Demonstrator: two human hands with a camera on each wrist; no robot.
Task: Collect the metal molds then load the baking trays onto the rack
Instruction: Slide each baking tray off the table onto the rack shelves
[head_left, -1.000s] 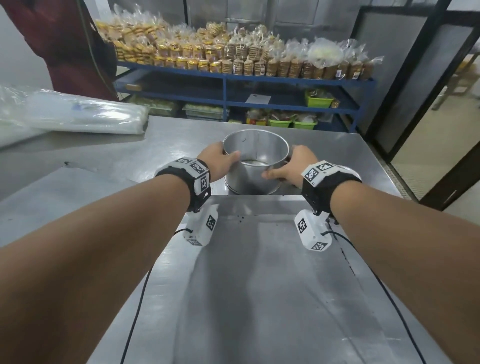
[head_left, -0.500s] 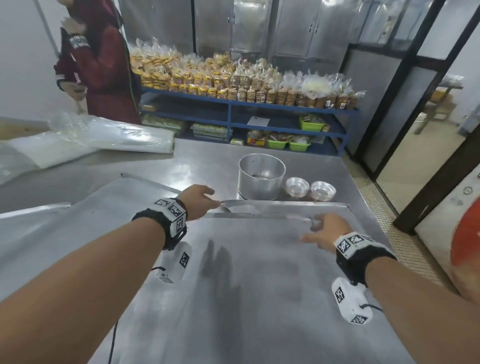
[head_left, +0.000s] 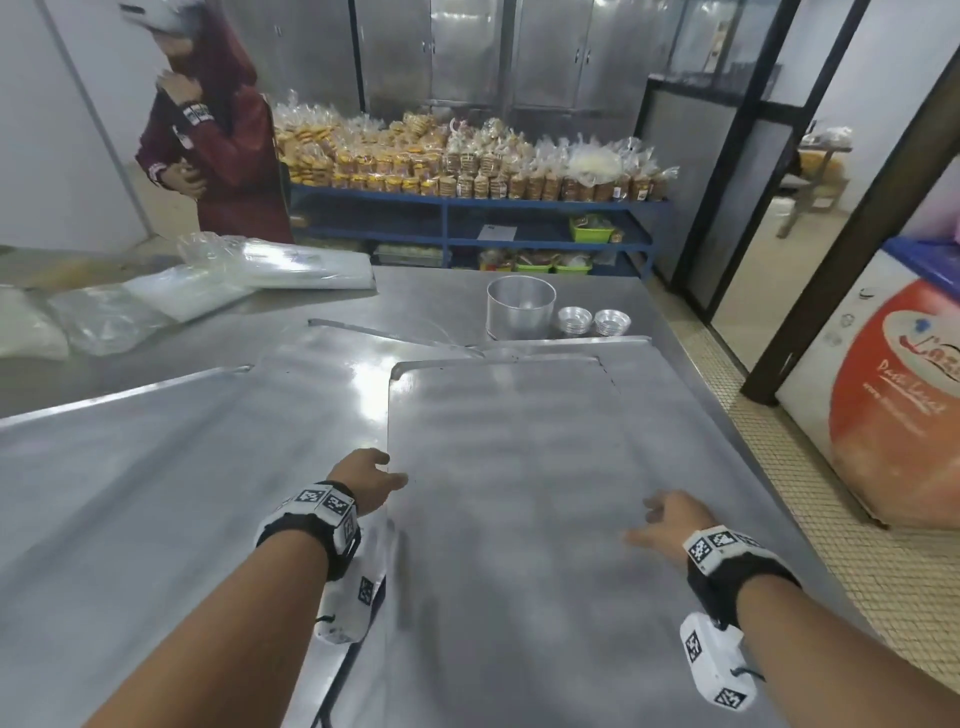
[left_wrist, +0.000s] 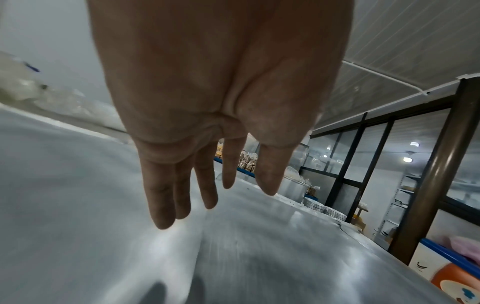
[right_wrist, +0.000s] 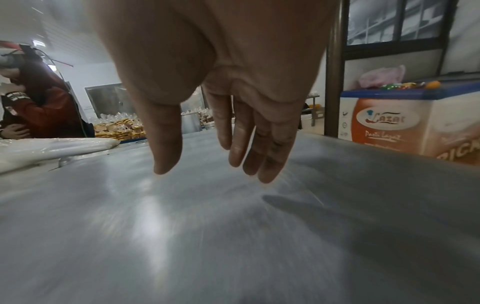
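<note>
Steel table (head_left: 426, 296) filling frame. Baking tray (head_left: 498, 467) lower centre, second tray (head_left: 156, 467) left. Left hand (head_left: 363, 480) at tray's left edge, right hand (head_left: 670, 522) over right part; both fingers loosely spread, empty. Tall round mold (head_left: 519, 307) upper centre, small mold stacks (head_left: 592, 321) beside it.

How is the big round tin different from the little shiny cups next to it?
The big round tin is tall with straight sides; the little shiny cups are low, with sides that flare outward. The tin stands alone, while the cups sit nested in two short stacks. The tin is far wider than either stack. All are bare silvery metal, open at the top, standing at the far end of the steel table.
</note>
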